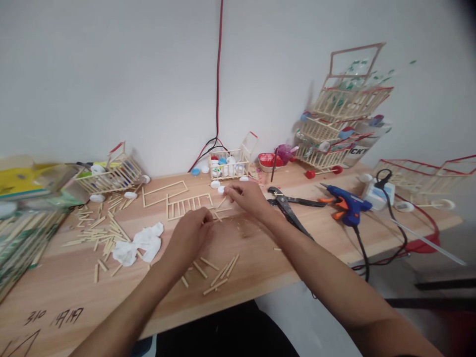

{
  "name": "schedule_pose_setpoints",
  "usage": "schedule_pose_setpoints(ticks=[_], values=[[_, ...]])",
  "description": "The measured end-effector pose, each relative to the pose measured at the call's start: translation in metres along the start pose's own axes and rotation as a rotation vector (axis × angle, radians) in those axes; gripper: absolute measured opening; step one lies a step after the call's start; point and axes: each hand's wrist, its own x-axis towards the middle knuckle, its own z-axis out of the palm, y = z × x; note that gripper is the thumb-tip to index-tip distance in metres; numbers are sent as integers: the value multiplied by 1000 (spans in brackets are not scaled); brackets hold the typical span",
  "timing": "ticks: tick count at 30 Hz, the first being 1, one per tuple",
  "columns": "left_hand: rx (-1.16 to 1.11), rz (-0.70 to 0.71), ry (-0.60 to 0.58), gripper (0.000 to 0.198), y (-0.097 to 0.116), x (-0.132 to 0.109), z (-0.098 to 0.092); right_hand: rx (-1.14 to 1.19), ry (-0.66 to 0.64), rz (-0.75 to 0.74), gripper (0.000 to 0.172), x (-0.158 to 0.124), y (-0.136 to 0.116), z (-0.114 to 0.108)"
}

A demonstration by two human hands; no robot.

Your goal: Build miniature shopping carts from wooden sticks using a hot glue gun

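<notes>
My left hand (pixel 189 233) rests on the wooden table (pixel 55 282) with fingers curled, pinched on thin wooden sticks at the near edge of a flat ladder-like stick frame (pixel 188 204). My right hand (pixel 247 196) reaches just right of that frame, fingers pinched together near a white bottle cap (pixel 220 189) and a loose stick. What the right fingers hold is too small to tell. A second, open rectangular stick frame (pixel 163 191) lies behind the first one.
Loose sticks (pixel 100 230) and a crumpled white tissue (pixel 139 243) lie at left. Black scissors (pixel 286 206) and a blue glue gun (pixel 345 203) lie at right. Small stick carts (pixel 111 173) (pixel 228 163) stand by the wall, with stacked carts (pixel 342 124) at back right.
</notes>
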Motion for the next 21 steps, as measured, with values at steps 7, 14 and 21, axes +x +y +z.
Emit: schedule_pose_setpoints(ticks=[7,14,21], values=[[-792,-262,93,34,-15,20,-4,487,-203,176,30,-2,-16,2],[-827,-251,18,32,-5,26,2,638,-198,319,33,-3,-17,7],[-691,-218,94,29,-14,33,-14,584,-137,358,29,4,-16,9]])
